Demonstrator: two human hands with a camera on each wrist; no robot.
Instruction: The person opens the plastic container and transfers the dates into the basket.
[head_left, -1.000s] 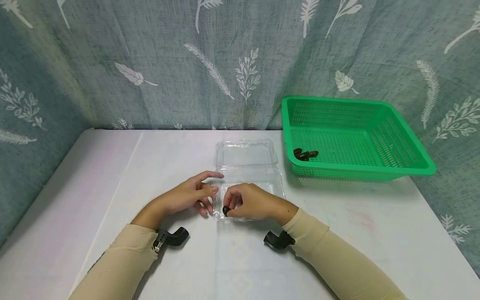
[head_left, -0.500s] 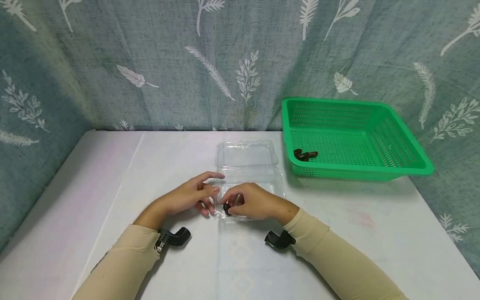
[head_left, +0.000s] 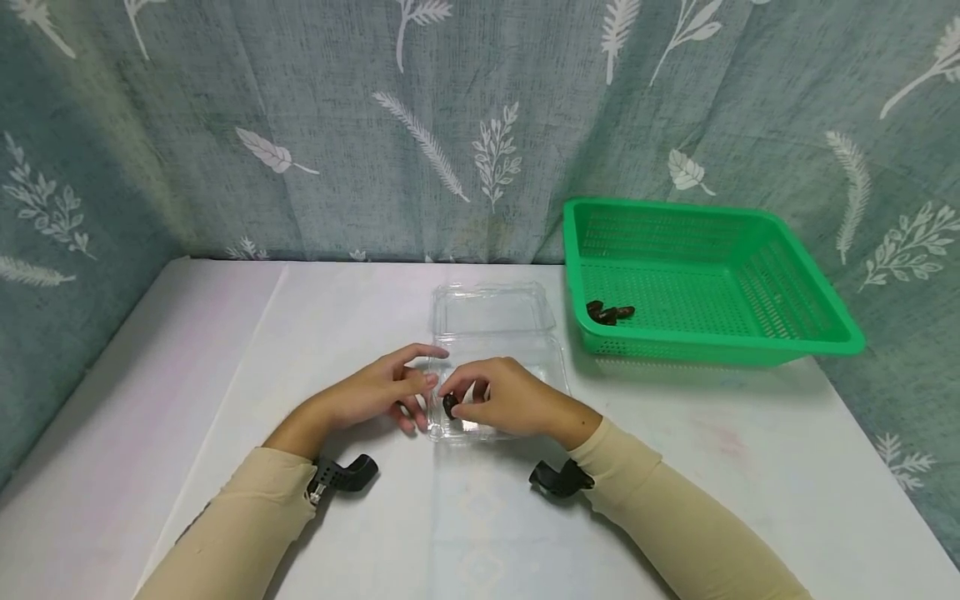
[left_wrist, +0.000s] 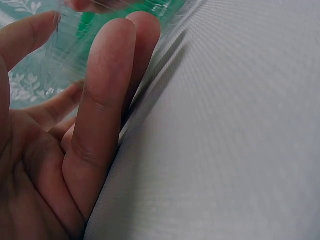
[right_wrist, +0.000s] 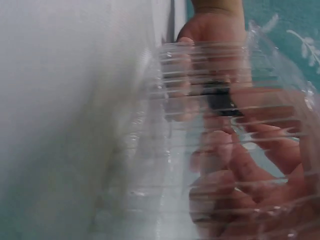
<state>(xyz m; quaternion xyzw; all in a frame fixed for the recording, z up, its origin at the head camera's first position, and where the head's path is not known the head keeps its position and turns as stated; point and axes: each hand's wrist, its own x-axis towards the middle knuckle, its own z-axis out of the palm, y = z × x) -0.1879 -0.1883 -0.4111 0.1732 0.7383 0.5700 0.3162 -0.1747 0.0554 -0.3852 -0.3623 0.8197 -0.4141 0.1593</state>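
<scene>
A clear plastic clamshell box [head_left: 525, 354] lies open on the table, its lid [head_left: 495, 310] folded back to the far side. Inside its near left part, my right hand [head_left: 517, 398] pinches a dark brown, glossy date [head_left: 450, 406] between thumb and index finger. Through the ribbed clear wall in the right wrist view, the date [right_wrist: 221, 102] shows as a dark blurred shape by the fingers. My left hand [head_left: 378, 387] rests at the box's left side with loosely spread fingers, the index finger reaching over the rim. It holds nothing.
A green perforated basket [head_left: 720, 343] stands at the back right, with several dark dates [head_left: 609, 315] in its near left corner. A white cloth [head_left: 360, 542] covers the table, and a patterned grey-green curtain [head_left: 337, 217] hangs behind it.
My right hand and the date have shifted slightly away from the box's near edge. The left hand has stayed in place beside the box.
</scene>
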